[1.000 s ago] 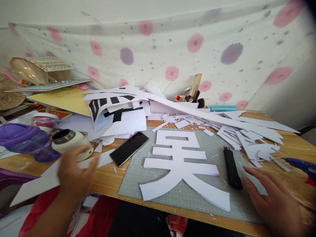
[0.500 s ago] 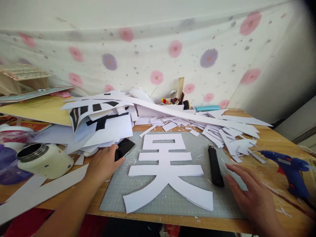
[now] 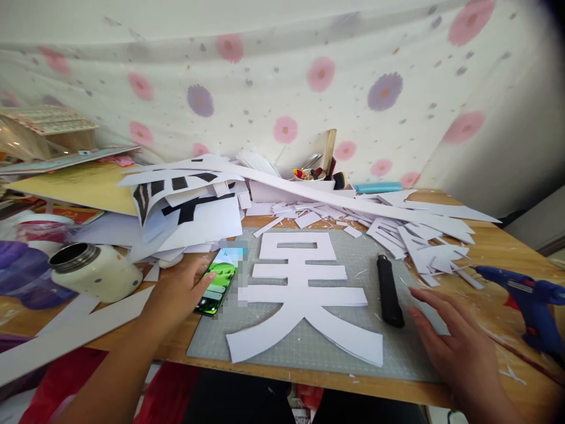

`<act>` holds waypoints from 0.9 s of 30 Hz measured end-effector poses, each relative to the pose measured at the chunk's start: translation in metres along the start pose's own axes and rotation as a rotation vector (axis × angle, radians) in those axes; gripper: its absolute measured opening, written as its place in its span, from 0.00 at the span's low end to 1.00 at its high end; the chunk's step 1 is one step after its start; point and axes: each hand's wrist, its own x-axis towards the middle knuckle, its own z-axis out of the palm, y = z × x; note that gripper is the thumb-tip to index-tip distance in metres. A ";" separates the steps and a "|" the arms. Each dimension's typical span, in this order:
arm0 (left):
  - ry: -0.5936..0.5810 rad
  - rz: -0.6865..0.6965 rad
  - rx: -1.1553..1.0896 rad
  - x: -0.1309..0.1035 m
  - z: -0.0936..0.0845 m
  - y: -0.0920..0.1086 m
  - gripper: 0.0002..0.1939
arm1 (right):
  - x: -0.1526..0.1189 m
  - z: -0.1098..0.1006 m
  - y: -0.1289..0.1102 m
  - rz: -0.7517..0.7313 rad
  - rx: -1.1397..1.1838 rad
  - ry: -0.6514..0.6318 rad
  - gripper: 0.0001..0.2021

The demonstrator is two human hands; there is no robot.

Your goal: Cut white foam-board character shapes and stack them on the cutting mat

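My left hand [image 3: 179, 291] is closed around the left edge of a smartphone [image 3: 217, 280], its thumb over the lit screen. Green shows on that screen, and part of the phone's area is pixelated. On the grey-green cutting mat [image 3: 282, 347] lies a white foam-board cutout [image 3: 304, 297] shaped like a Chinese character, apparently stacked in layers. A black utility knife [image 3: 388, 294] lies to its right. Beside the knife, over the mat's right edge, my right hand [image 3: 459, 341] is open with fingers stretched out and nothing in it.
White offcuts [image 3: 309, 219] are heaped behind the mat. At far right lies a blue glue gun [image 3: 521, 294]. An uncapped cream bottle [image 3: 106, 274] lies on its side at left, near a long white strip [image 3: 88, 330]. Papers with black shapes [image 3: 180, 200] are piled behind it.
The phone's dark screen has lit up, and my left hand has turned the phone more upright and drawn it slightly nearer. My right hand stays beside the knife. The whole view has shifted slightly.
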 end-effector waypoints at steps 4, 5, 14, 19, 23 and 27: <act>0.064 0.009 -0.079 -0.014 -0.001 -0.025 0.22 | 0.002 -0.002 -0.005 0.040 -0.013 -0.035 0.17; 0.087 0.030 -0.103 -0.017 -0.001 -0.030 0.21 | 0.003 -0.003 -0.006 0.042 -0.019 -0.042 0.18; 0.196 0.443 -0.157 -0.033 0.005 -0.054 0.18 | 0.003 -0.003 -0.005 0.046 -0.112 -0.036 0.21; 0.251 0.502 -0.057 -0.033 0.014 -0.066 0.21 | 0.002 -0.001 -0.003 0.035 -0.130 -0.040 0.23; 0.182 0.468 -0.017 -0.020 0.016 -0.058 0.21 | 0.002 0.001 -0.001 0.004 -0.125 -0.039 0.23; 0.184 0.425 0.001 -0.004 0.015 -0.036 0.22 | 0.002 0.000 0.001 0.005 -0.129 -0.043 0.23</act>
